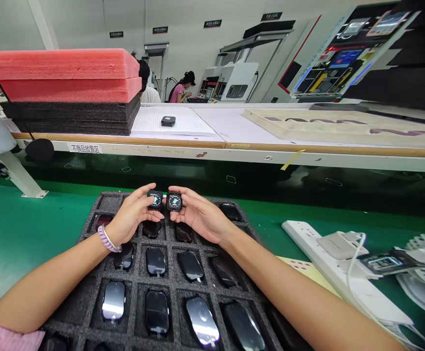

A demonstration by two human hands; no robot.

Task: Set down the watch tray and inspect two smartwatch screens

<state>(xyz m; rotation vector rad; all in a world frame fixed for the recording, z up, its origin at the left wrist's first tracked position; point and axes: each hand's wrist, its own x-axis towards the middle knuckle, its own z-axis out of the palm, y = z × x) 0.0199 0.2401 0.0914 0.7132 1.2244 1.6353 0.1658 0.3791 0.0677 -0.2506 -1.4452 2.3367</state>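
Two small lit devices (164, 200) — side by side above the far end of the foam tray (88, 312), screens glowing. Left hand (130, 217) pinches one, right hand (198, 217) pinches the other, fingertips on the edges. Light, rigid, glossy — likely slippery and scratch-prone, so edges look the place to grip.

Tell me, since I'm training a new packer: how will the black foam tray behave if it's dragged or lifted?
The black foam tray looks soft, so it would probably flex if lifted by one edge. Its glossy devices sit in separate pockets, so they should stay put. On the green mat it likely drags, not glides.
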